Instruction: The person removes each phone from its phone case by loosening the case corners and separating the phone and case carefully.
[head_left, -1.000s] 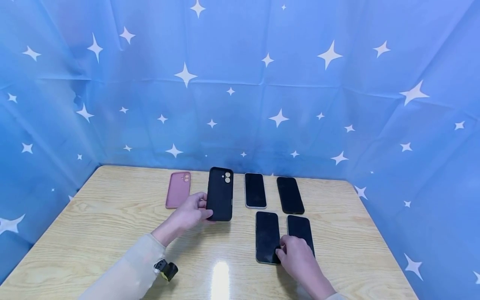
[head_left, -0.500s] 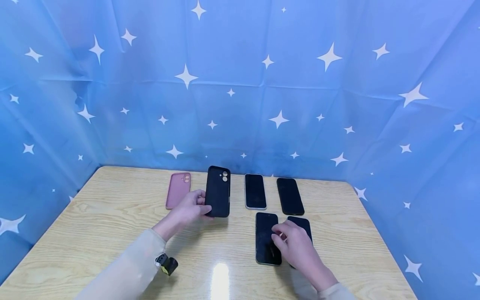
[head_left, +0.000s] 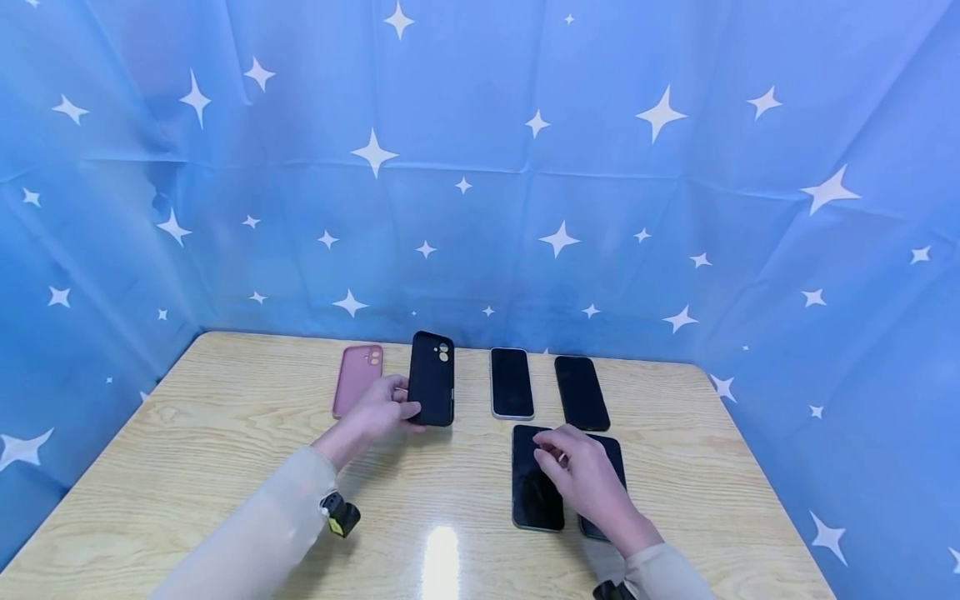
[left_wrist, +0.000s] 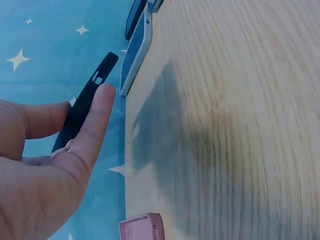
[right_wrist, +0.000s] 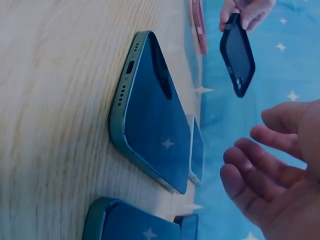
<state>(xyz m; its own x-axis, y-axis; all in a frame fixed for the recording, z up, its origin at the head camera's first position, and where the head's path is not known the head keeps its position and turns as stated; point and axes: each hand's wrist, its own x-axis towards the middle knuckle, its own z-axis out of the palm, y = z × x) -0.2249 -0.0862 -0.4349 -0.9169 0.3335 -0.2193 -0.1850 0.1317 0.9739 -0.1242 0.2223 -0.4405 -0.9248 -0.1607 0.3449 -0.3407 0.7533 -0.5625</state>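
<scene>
Blue star-print backdrop (head_left: 480, 212) | wood-grain table (head_left: 232, 425) | right hand (head_left: 588, 477), fingers loosely curled over two smartphones (head_left: 534, 504), farther up the head view than before | left hand (head_left: 382, 410) pinching black phone case (head_left: 431, 377), lifted, shifted left beside pink phone case (head_left: 356, 382)

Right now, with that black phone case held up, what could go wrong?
The left hand pinches the black phone case by one side only, so it might tilt or slip and drop. The right hand, holding nothing, hovers over the near-left smartphone and might nudge it out of place.
</scene>
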